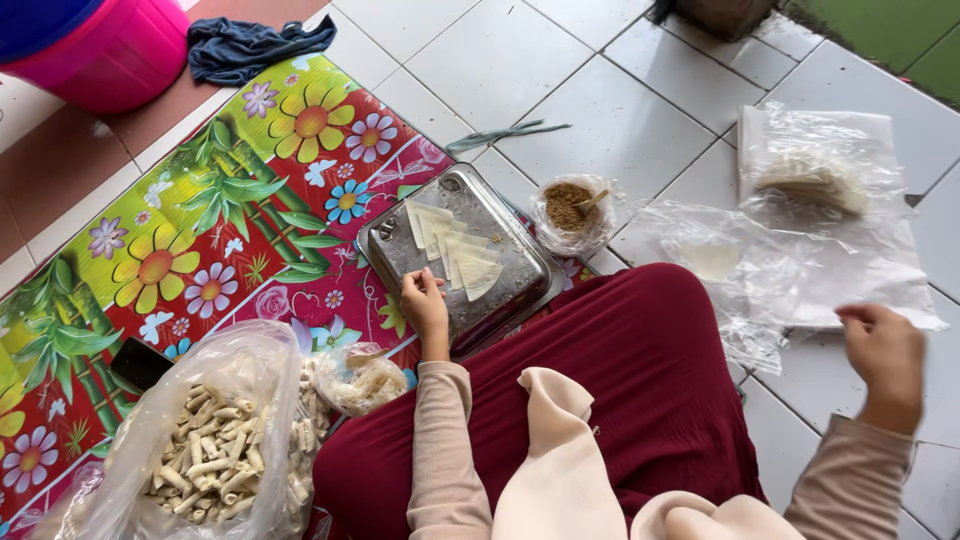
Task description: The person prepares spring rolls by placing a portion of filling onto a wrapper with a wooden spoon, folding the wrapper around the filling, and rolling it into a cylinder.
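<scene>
Left hand (424, 303) resting on the near edge of the rectangular dull-silver metal tray (400, 255), fingers curled loosely, gripping nothing visible. Right hand (884, 352) blurred over the crumpled clear plastic sheets (800, 270) on the white tiled floor (600, 110), fingers bent; whether pinching the plastic, impossible to tell.

Spread beneath on the left, a bright floral plastic mat (200, 220) in red, green and yellow. Draped across the lap, a dark-red skirt (640, 380). At the top left corner, a pink round plastic tub (110, 55) beside a crumpled dark-blue cloth (250, 45). Near the left knee, a large clear plastic bag of pale rolled pastry sticks (205, 455). On the tray, thin pale square pastry wrappers (455, 250), overlapping, just beyond the left fingers. Beside the tray's far corner, a small plastic-lined bowl of brown crumbly filling (568, 208).
</scene>
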